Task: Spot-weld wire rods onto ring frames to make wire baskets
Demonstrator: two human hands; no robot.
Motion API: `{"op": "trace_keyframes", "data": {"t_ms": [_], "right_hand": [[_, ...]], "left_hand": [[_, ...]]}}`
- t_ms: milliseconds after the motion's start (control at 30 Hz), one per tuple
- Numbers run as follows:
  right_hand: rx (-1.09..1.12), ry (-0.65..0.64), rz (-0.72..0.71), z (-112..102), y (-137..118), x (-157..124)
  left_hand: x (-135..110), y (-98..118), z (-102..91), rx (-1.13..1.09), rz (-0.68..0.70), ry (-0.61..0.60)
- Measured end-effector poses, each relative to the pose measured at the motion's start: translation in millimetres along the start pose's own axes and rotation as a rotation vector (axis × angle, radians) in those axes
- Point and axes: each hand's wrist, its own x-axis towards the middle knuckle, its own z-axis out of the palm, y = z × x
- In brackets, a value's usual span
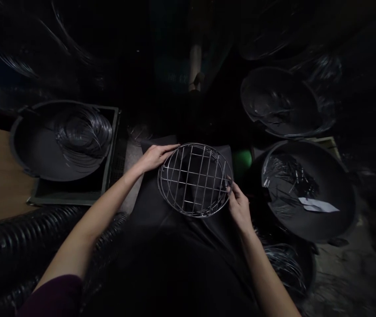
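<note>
My right hand [240, 204] pinches the round wire rack [187, 183] at its rim; my left hand [155, 157] lies along the opposite edge (how firmly, I can't tell). I'm apparently steadying it above dark cloth [171, 231]; turning it calls for both hands.

Free way in from the near side, with basins crowding left and right.
The near rim of the wire rack [194, 175] is free along the dark cloth [178, 237], while the left fingers [170, 148] take up its far-left rim and the right fingers [237, 190] its right. Between the bars, the grid leaves gaps. On the left, the crate [108, 176] and the basin [39, 154] with coiled wire [85, 132] stand beyond the forearm, and black ribbed coils [26, 233] lie below it. On the right, the large basin [329, 189] limits sideways room, as does the wire bundle [283, 264] beside the forearm. Ahead, a post [195, 66] stands; darkness hides the depth there.
</note>
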Motion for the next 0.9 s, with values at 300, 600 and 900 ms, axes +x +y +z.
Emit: {"op": "trace_keyframes", "data": {"t_ms": [300, 600, 900], "right_hand": [[-0.069, 0.1, -0.021, 1, -1, -22], [0.002, 0.112, 0.029, 3, -8, -17], [0.044, 0.178, 0.051, 7, -13, -24]], "left_hand": [[-7, 3, 11.1, -0.08, 0.058, 0.13], [1, -3, 3.6, -0.034, 0.028, 0.035], [2, -5, 5.6, -0.08, 0.056, 0.056]]}}
